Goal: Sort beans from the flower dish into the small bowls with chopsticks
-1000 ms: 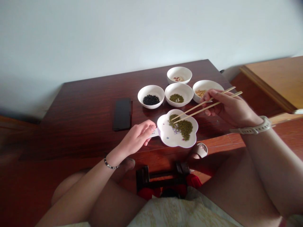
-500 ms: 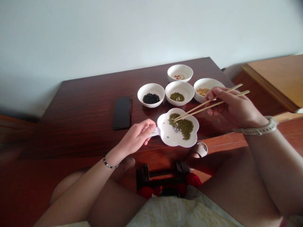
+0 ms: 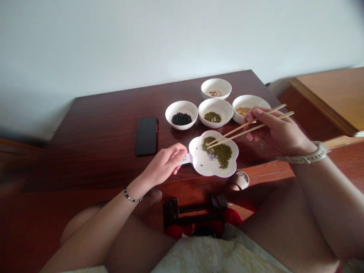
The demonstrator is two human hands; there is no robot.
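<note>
A white flower-shaped plate (image 3: 201, 167) with a small handle sits at the near edge of the dark wooden table (image 3: 108, 125); a pile of green beans (image 3: 219, 150) lies on it. My left hand (image 3: 166, 163) pinches the plate's handle. My right hand (image 3: 274, 129), with a pale watch at the wrist, grips a pair of wooden chopsticks (image 3: 244, 129) whose tips rest in the top left of the bean pile.
Behind the plate stand several white bowls: black beans (image 3: 181, 114), green beans (image 3: 215, 112), yellow beans (image 3: 248, 104), and a far bowl with pale and reddish bits (image 3: 215, 88). A black phone (image 3: 146, 135) lies to the left. A lighter wooden surface (image 3: 332, 94) is at the right.
The chopstick tips shifted slightly within the bean pile, and my right hand rose then settled back. My left hand and the plate stayed put.
</note>
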